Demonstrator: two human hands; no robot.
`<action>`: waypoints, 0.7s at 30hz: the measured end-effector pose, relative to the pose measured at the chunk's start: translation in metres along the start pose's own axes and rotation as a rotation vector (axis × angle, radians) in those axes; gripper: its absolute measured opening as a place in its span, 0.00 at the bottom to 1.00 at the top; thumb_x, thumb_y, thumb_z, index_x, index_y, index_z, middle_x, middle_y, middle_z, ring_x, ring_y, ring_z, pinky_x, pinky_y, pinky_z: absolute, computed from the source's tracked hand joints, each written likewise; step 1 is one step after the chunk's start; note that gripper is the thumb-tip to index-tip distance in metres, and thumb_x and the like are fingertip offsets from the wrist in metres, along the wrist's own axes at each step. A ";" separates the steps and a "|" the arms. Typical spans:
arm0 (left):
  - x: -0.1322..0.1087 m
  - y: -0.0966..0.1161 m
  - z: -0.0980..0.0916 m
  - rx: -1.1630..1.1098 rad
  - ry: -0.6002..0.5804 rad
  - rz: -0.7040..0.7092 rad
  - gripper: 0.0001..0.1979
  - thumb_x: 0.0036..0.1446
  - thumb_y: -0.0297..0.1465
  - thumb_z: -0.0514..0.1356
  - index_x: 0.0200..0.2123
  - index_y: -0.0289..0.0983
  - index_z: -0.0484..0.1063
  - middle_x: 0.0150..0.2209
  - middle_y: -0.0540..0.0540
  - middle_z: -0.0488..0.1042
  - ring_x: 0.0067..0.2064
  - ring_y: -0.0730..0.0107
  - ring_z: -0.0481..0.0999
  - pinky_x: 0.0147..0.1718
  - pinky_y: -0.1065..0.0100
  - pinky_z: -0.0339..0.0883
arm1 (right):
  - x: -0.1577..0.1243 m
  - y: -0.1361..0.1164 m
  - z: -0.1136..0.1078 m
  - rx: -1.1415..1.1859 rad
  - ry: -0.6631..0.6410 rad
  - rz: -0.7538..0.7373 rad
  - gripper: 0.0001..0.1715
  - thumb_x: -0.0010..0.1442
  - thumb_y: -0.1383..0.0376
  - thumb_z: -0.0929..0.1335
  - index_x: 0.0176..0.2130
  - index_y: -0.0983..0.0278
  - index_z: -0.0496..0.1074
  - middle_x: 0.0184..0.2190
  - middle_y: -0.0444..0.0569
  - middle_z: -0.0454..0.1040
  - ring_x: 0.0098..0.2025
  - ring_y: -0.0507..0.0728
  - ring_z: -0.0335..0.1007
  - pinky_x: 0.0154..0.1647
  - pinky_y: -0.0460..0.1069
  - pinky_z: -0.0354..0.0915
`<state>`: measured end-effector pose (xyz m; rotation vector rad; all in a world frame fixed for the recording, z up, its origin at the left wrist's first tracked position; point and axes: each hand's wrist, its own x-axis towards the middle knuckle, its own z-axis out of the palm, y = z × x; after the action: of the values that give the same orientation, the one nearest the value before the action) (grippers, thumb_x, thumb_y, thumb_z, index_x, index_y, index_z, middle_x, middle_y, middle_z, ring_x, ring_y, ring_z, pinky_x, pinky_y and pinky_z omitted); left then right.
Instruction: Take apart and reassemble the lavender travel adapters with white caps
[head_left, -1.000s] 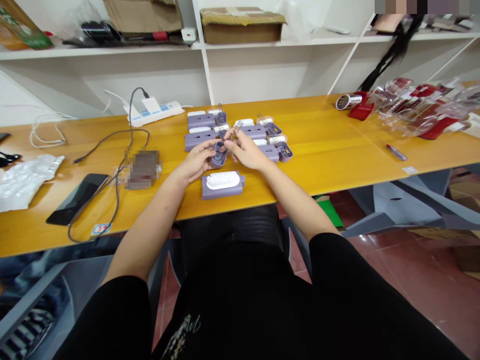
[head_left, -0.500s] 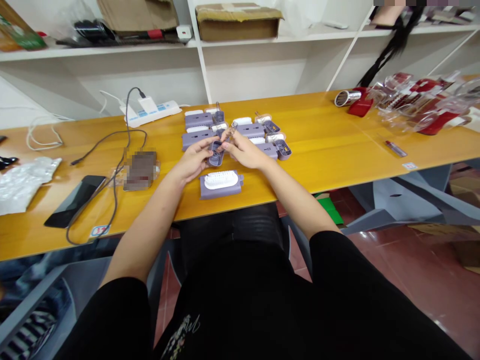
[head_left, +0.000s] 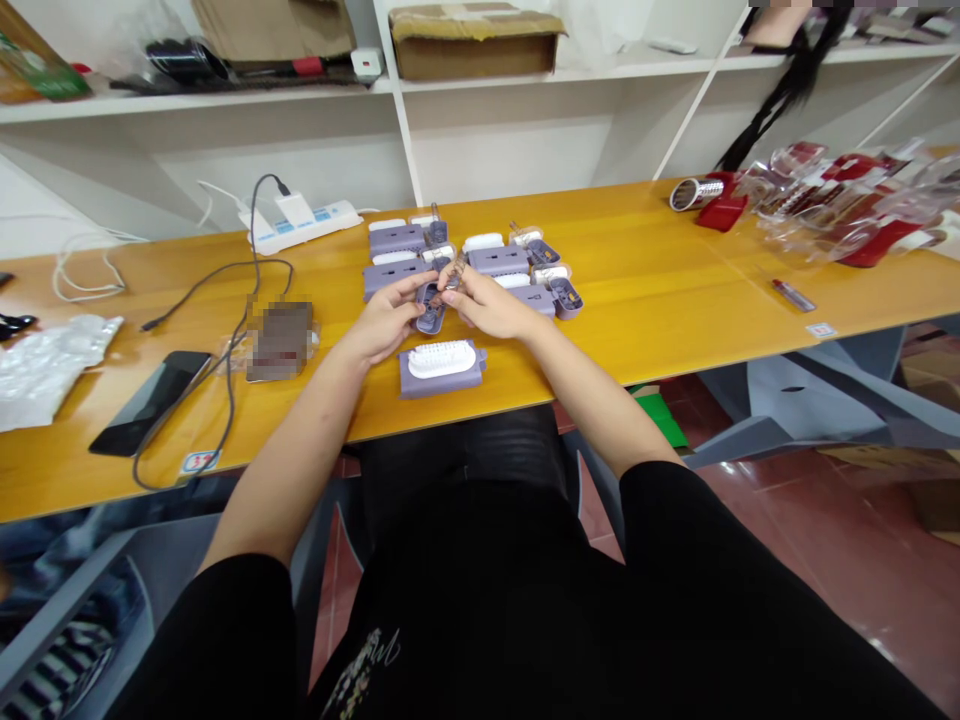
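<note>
Between my two hands is a small purple plastic housing, its hollow side facing up. My left hand is closed on its left edge, thumb and fingers gripping it. My right hand is pinched at its right side, and a small clear plastic piece shows at those fingers. Just in front on the table lies a white bristled brush head on a purple base. Beyond my hands are several similar purple bases, white brush pieces and small purple housings.
To the left are a phone, a dark cable, a blurred brown item and a power strip. A thin tool and red-and-clear plastic parts lie right. White shelves rise behind the table.
My right fingers shift slightly against the purple housing, and the housing tilts a little. The other things stay where they were.
</note>
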<state>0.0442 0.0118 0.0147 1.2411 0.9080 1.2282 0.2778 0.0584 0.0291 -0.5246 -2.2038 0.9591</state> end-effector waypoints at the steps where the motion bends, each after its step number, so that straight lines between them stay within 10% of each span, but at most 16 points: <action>1: 0.000 0.000 0.001 0.005 0.002 0.005 0.34 0.52 0.24 0.72 0.64 0.39 0.84 0.63 0.38 0.87 0.60 0.54 0.87 0.57 0.60 0.82 | 0.000 0.000 0.000 0.002 -0.011 0.002 0.31 0.79 0.32 0.62 0.54 0.55 0.63 0.30 0.39 0.65 0.32 0.60 0.67 0.45 0.59 0.76; 9: 0.001 -0.002 0.005 -0.019 0.021 0.024 0.35 0.49 0.23 0.69 0.63 0.39 0.85 0.61 0.40 0.87 0.56 0.59 0.86 0.50 0.66 0.80 | 0.000 -0.007 -0.001 -0.122 -0.004 -0.089 0.24 0.82 0.41 0.63 0.53 0.58 0.67 0.46 0.53 0.80 0.50 0.66 0.78 0.63 0.64 0.74; 21: 0.003 -0.001 0.004 -0.044 0.054 0.005 0.33 0.52 0.22 0.68 0.63 0.40 0.84 0.61 0.40 0.87 0.56 0.60 0.86 0.52 0.64 0.81 | 0.000 -0.010 0.001 -0.189 0.027 -0.096 0.18 0.83 0.48 0.64 0.56 0.59 0.69 0.51 0.56 0.84 0.50 0.68 0.81 0.64 0.64 0.74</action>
<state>0.0483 0.0138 0.0146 1.1804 0.9126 1.2844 0.2760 0.0515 0.0366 -0.5091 -2.2863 0.6939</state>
